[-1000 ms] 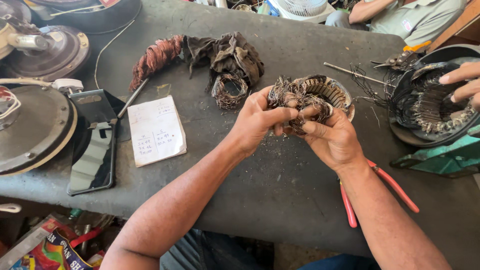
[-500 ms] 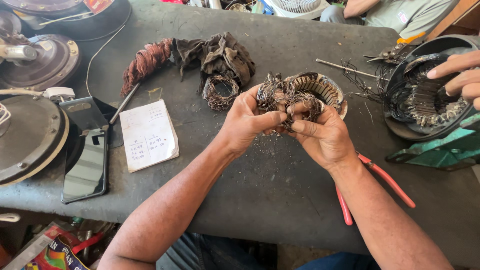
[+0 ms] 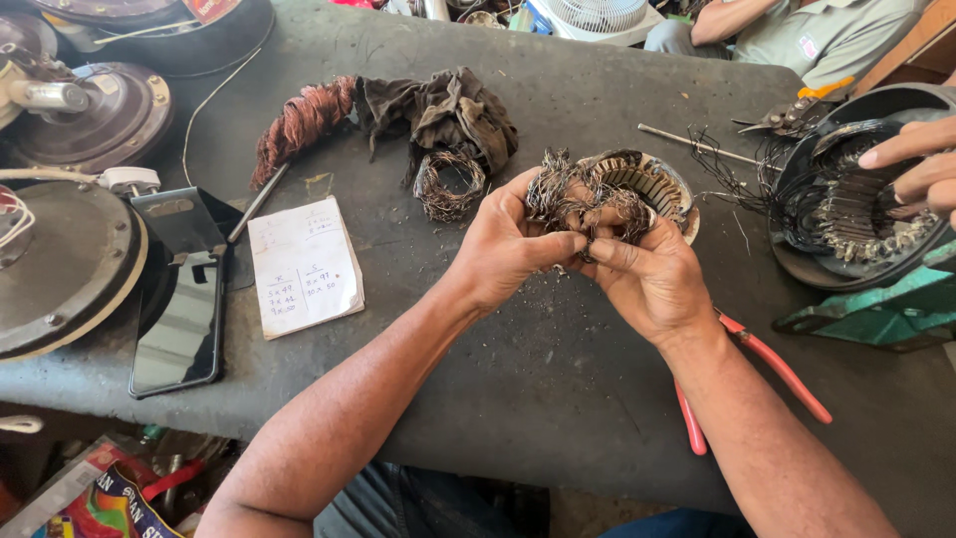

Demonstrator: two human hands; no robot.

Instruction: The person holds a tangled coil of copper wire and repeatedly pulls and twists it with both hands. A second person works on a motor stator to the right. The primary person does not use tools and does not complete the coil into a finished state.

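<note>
Head view: at centre frame, a person's left hand (image 3: 503,249) and right hand (image 3: 647,284) hold a small motor stator (image 3: 647,189) just above the grey tabletop (image 3: 538,399), fingertips of both pressed together in a pinching grip on its frayed copper winding (image 3: 558,194), the ring tilted up so the wires face the worker. Red-handled pliers (image 3: 767,364) lie beside the right wrist. Another person's hand (image 3: 916,164) rests on a larger stator (image 3: 856,214) at right.

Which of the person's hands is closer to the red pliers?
The right hand. The red pliers lie on the table just under its wrist and forearm. The left hand is farther away, on the other side of the wire-wound ring that both hands grip.
</note>
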